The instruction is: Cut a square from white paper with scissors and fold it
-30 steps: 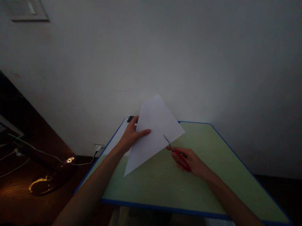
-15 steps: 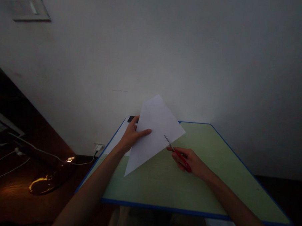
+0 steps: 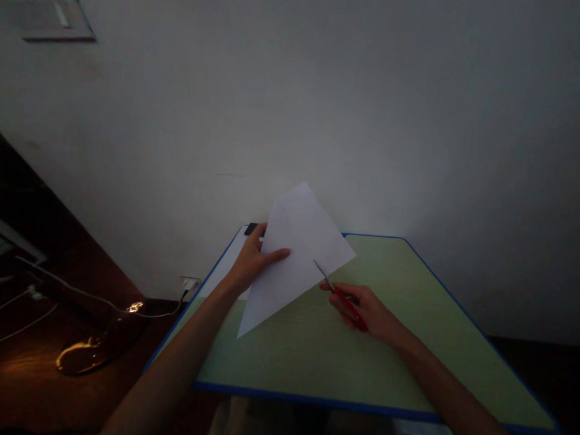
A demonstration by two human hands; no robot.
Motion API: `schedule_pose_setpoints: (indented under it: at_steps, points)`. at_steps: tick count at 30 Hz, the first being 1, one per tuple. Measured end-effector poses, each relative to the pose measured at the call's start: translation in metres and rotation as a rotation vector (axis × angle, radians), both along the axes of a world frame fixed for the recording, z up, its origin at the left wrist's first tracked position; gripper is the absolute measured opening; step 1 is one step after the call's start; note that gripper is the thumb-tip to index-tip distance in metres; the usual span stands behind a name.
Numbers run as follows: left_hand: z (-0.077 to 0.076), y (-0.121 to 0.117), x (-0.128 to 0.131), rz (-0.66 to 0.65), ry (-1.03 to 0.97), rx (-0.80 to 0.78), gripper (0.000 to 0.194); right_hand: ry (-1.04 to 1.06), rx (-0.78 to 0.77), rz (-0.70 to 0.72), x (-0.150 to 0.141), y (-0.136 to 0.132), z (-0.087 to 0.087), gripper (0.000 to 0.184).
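A white sheet of paper [image 3: 296,237] is held up at a slant above the table. My left hand [image 3: 257,261] grips its left edge, thumb on the near face and the other fingers behind it. In my right hand [image 3: 358,307] is a pair of scissors [image 3: 348,303] with red handles. One thin blade lies over the paper's lower right edge, pointing up and left; the other blade seems hidden behind the sheet. Whether the paper has a cut in it I cannot tell.
The pale green table [image 3: 384,369] has a blue rim and stands against a grey wall [image 3: 324,103]. More white paper [image 3: 224,269] lies at its left side, beneath a small black object [image 3: 250,229]. A plug with a cable [image 3: 189,283] sits in the wall at left.
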State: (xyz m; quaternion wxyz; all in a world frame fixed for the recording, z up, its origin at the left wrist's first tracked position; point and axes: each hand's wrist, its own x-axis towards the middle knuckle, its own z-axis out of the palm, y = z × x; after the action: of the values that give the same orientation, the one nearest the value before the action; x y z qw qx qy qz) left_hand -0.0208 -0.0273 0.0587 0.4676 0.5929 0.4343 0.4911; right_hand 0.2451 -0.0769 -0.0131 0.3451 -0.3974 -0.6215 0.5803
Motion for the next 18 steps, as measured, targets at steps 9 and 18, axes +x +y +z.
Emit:
schedule_pose_setpoints:
  at_steps: [9, 18]
  points:
    - [-0.0013, 0.0010, -0.0005, 0.001, -0.016, 0.004, 0.072, -0.031, 0.000, -0.014, -0.0005, -0.0005, 0.0003, 0.063]
    - [0.0005, -0.0003, 0.0003, 0.010, -0.008, 0.012, 0.070, 0.006, 0.049, -0.016, -0.0026, -0.0021, 0.0029, 0.064]
